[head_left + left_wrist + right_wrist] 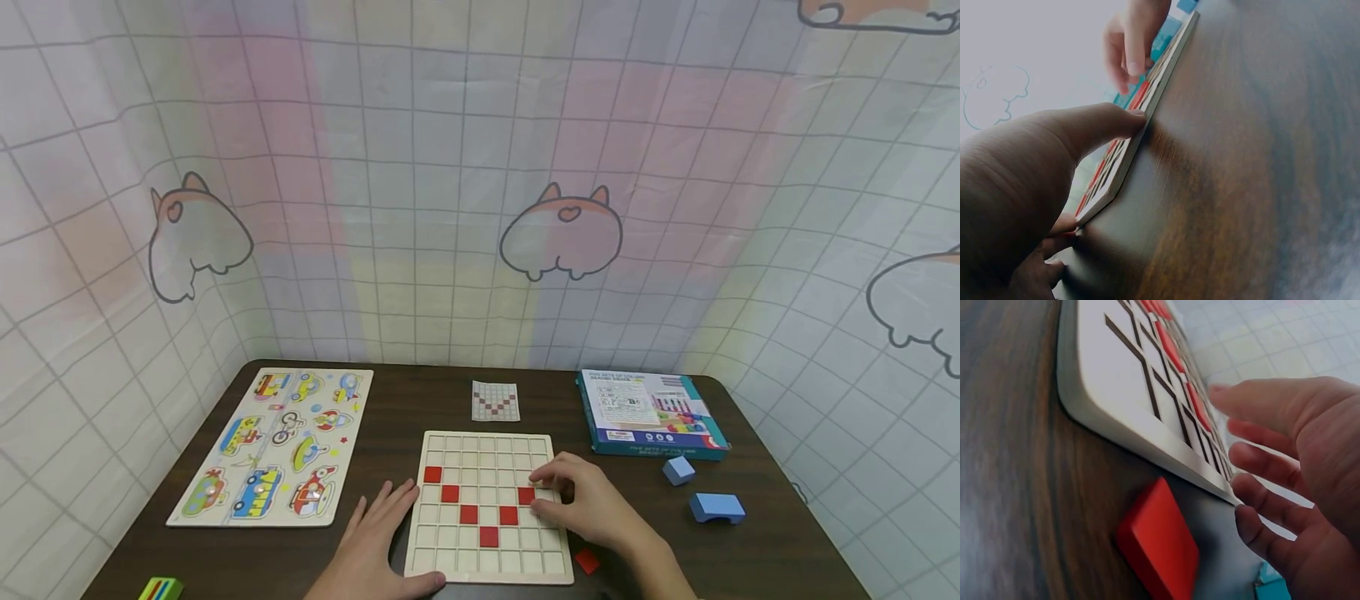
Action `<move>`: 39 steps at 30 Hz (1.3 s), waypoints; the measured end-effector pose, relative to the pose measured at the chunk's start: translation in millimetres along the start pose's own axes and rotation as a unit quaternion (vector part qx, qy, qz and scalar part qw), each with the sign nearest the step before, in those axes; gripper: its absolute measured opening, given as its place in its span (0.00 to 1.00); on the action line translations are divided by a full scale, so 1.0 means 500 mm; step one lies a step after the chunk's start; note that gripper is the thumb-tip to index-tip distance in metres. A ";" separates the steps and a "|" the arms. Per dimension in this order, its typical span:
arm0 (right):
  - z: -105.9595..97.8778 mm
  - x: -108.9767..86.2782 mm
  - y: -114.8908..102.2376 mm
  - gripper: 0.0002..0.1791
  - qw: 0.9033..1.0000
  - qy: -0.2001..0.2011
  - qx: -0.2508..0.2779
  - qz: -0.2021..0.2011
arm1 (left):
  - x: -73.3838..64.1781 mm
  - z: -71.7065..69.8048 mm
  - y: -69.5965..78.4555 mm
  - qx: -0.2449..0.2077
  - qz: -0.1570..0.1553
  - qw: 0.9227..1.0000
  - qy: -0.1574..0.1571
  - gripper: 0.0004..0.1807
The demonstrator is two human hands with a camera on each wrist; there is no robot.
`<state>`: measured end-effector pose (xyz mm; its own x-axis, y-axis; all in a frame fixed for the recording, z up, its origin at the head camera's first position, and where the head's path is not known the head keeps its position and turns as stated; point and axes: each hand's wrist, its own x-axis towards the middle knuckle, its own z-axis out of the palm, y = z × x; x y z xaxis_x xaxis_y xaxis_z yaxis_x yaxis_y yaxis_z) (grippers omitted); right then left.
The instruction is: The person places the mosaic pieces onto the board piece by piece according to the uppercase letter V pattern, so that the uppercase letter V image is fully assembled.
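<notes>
A pale wooden grid board [487, 575] lies on the dark table, with several red square tiles [489, 537] set in its cells in a V shape. My left hand [378, 546] rests at the board's near left corner, fingers spread along the left side and thumb [1119, 120] against the front edge. Over the right part of the board is my right hand [588, 504], thumb and fingers apart around the rightmost placed tile [527, 496], nothing gripped between them. One loose red tile [1163, 544] lies on the table just off the board's right edge.
Behind the board lies a small pattern card [495, 402] showing a red V. A vehicle picture puzzle [300, 450] is at left, a green striped block [161, 588] near the front. At right are a boxed set [651, 414], a blue block [678, 471] and a blue arch block [717, 507].
</notes>
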<state>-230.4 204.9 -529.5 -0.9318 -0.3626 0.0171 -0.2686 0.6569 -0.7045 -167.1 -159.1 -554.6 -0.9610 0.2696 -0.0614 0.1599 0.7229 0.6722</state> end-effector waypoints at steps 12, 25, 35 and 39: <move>-0.049 -0.046 0.009 0.18 1.000 0.010 0.004 0.012 | 0.000 -0.001 0.000 0.001 0.008 1.000 0.007 0.69; -0.084 -0.091 0.030 0.19 1.000 -0.004 0.004 0.015 | 0.000 -0.002 0.005 0.000 -0.002 1.000 -0.002 0.70; -0.092 -0.114 0.044 0.20 0.999 -0.018 -0.015 0.022 | 0.000 -0.002 0.004 0.002 -0.005 1.000 -0.003 0.70; -0.092 -0.119 0.052 0.20 0.999 -0.035 -0.021 0.021 | 0.000 -0.002 0.003 -0.001 -0.004 1.000 -0.002 0.70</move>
<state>-193.0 273.9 -516.0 -0.9233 -0.3791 -0.0623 -0.2416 0.6990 -0.6731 -167.0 -158.6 -553.0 -0.9611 0.2671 -0.0703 0.1521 0.7242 0.6726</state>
